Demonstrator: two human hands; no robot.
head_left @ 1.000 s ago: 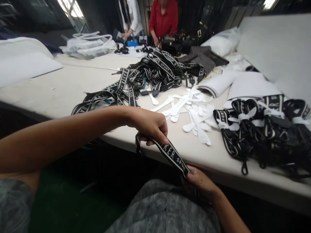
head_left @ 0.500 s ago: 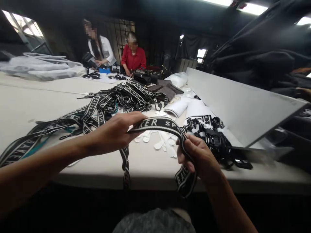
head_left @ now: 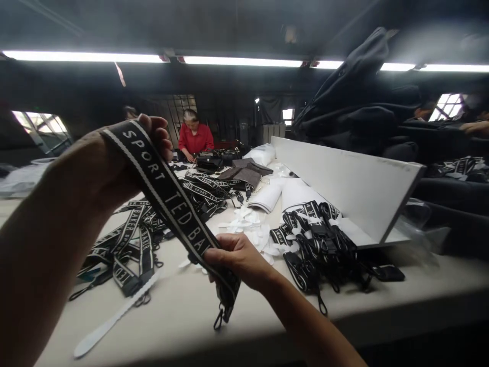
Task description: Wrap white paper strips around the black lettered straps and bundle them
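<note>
A black webbing strap [head_left: 168, 199] with white lettering and pale edge stripes is stretched slantwise between my hands. Its upper part passes over my raised left hand [head_left: 109, 176], whose fingers curl round behind it. Lower down, my right hand [head_left: 244, 260] pinches the strap between thumb and fingers. Below that grip the doubled strap ends in a black metal clip [head_left: 218, 321]. Loose matching straps [head_left: 133, 229] lie tangled behind and under my left arm. To the right of my right hand is a heap of bundled straps [head_left: 324, 250] with white bands round them.
A long white strip [head_left: 114, 318] lies near the table's [head_left: 171, 316] front, with more white strips [head_left: 248, 224] mid-table. Curled white sheets [head_left: 265, 196] and an upright white board [head_left: 344, 178] stand right. A person in red [head_left: 194, 136] works at the far end; dark fabric [head_left: 351, 112] is piled right.
My left hand has risen up and left with the strap, pulling it into a straight slant. My right hand has shifted left along with it. The view has tilted up.
</note>
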